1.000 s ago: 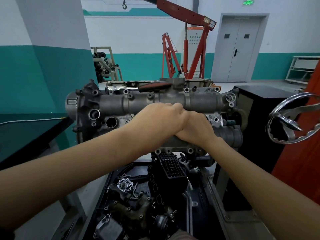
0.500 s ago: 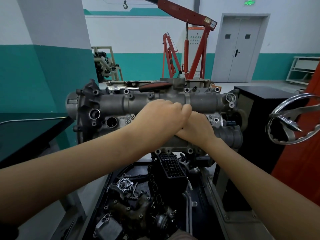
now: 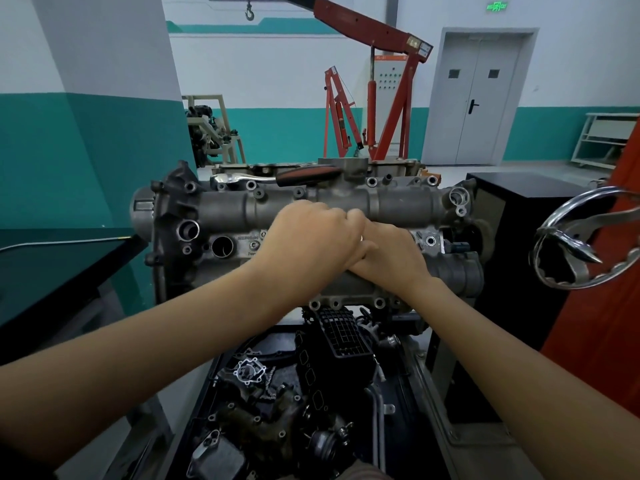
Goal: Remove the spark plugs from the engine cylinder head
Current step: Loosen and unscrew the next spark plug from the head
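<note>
Grey cylinder head (image 3: pixel 346 206) under both hands — left hand (image 3: pixel 311 240) curled over right hand (image 3: pixel 391 258); held object, if any, hidden.

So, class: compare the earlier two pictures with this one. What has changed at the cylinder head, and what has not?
Very little. The left hand, laid over the right hand, has crept slightly to the right; a glint of metal now shows between them. Nothing visibly taken up or let go. The cylinder head and the ratchet on top of it stayed put.

White-and-teal walls (image 3: pixel 104 81), grey double door (image 3: pixel 479 98), perhaps shelving (image 3: pixel 604 140) far right.
</note>
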